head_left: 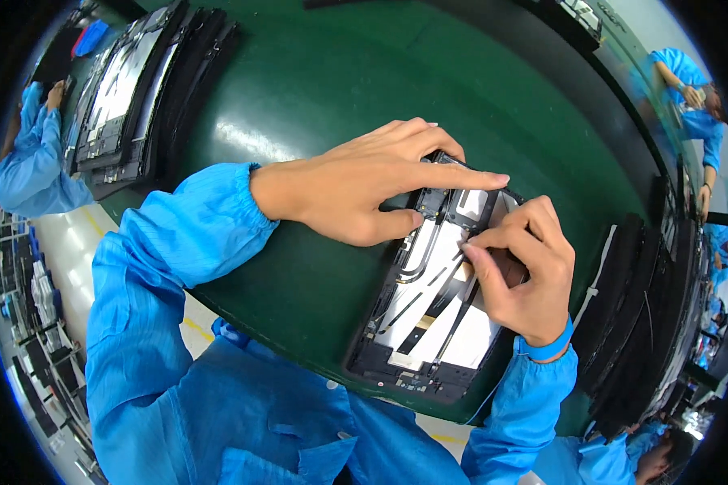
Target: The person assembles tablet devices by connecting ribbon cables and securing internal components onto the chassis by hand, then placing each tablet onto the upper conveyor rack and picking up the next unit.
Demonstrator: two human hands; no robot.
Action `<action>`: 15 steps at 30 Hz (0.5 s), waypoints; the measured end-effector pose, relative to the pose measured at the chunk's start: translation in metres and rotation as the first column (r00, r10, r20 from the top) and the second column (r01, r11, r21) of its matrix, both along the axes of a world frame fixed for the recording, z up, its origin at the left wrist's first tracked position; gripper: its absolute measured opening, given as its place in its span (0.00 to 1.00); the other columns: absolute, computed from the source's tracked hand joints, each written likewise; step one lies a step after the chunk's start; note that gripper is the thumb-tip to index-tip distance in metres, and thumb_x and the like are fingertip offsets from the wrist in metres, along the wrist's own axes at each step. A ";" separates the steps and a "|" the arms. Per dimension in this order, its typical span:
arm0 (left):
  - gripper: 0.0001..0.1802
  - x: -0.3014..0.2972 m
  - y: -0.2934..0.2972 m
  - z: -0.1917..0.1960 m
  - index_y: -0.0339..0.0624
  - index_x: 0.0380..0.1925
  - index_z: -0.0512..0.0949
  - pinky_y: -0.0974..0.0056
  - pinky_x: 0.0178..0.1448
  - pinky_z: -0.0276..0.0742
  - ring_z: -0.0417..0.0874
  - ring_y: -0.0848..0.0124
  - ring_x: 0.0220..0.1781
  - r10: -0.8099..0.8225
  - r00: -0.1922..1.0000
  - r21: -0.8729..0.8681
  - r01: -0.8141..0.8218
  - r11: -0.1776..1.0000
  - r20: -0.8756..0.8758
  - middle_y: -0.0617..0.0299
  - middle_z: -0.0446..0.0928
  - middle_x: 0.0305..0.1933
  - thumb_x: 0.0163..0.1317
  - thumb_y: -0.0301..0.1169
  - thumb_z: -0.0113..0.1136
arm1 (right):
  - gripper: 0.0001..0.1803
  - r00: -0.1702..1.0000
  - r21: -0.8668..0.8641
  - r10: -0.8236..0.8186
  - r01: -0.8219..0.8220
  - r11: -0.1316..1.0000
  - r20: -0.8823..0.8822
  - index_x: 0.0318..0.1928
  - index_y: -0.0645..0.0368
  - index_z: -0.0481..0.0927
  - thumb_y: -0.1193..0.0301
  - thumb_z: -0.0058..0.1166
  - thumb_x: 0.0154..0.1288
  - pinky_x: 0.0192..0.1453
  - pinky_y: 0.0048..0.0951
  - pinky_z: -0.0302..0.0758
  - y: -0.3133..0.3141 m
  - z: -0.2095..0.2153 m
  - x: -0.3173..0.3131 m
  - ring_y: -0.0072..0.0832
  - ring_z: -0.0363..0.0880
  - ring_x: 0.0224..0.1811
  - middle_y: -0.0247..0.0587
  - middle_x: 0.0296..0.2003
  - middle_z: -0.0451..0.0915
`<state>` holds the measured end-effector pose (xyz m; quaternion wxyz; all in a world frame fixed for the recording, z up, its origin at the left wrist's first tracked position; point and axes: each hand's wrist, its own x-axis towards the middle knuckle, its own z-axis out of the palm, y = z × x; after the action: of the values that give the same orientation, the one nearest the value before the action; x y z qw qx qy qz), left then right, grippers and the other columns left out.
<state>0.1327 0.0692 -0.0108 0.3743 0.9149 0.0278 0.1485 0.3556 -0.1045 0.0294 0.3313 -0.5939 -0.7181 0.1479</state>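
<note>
An opened flat black device (pixel 429 323) with white panels and thin black cables lies on the green table (pixel 323 89). My left hand (pixel 364 182) lies flat over its far end, with the thumb and forefinger pressing on parts near the top edge. My right hand (pixel 526 267) is curled above the middle of the device, thumb and forefinger pinched at a thin black cable strip (pixel 466 246). Whether anything small is between those fingertips is hidden.
A stack of similar black device frames (pixel 129 89) leans at the far left of the table, another stack (pixel 647 323) at the right. Other people in blue sleeves (pixel 24 162) (pixel 692 97) work at the left and far right. The table's near edge curves by my body.
</note>
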 end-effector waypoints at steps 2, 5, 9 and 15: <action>0.52 0.001 0.001 0.000 0.63 0.86 0.71 0.45 0.78 0.68 0.73 0.46 0.69 -0.001 1.000 0.009 0.001 1.000 -0.001 0.44 0.75 0.69 0.56 0.24 0.65 | 0.11 0.999 -0.017 -0.031 0.032 0.999 0.023 0.37 0.62 0.89 0.80 0.77 0.52 0.41 0.39 0.72 0.001 -0.001 0.000 0.41 0.74 0.37 0.42 0.32 0.75; 0.52 0.001 0.002 -0.002 0.63 0.86 0.70 0.44 0.78 0.68 0.73 0.46 0.69 -0.026 1.000 -0.024 0.026 0.999 0.004 0.44 0.75 0.69 0.56 0.24 0.65 | 0.11 0.997 -0.028 -0.057 0.059 0.998 0.055 0.38 0.62 0.86 0.80 0.76 0.56 0.42 0.41 0.72 0.003 0.001 -0.004 0.43 0.74 0.38 0.45 0.34 0.76; 0.55 0.000 0.002 -0.002 0.63 0.87 0.69 0.44 0.76 0.68 0.73 0.44 0.68 -0.018 1.000 0.002 0.018 1.000 0.000 0.41 0.74 0.71 0.52 0.27 0.64 | 0.09 0.995 -0.045 0.003 0.002 0.999 0.102 0.35 0.63 0.84 0.80 0.75 0.60 0.37 0.36 0.67 0.007 0.012 -0.002 0.36 0.70 0.36 0.41 0.31 0.74; 0.57 0.001 -0.002 -0.001 0.62 0.87 0.69 0.44 0.75 0.68 0.73 0.43 0.68 -0.006 1.000 0.043 0.006 0.999 0.002 0.37 0.73 0.72 0.48 0.28 0.63 | 0.09 0.993 0.001 -0.021 0.021 1.000 0.112 0.33 0.63 0.82 0.79 0.73 0.62 0.35 0.37 0.65 0.011 0.008 -0.005 0.36 0.68 0.31 0.42 0.28 0.74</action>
<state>0.1341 0.0674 -0.0121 0.3550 0.9226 0.0213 0.1491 0.3504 -0.0937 0.0372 0.2918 -0.6087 -0.7294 0.1108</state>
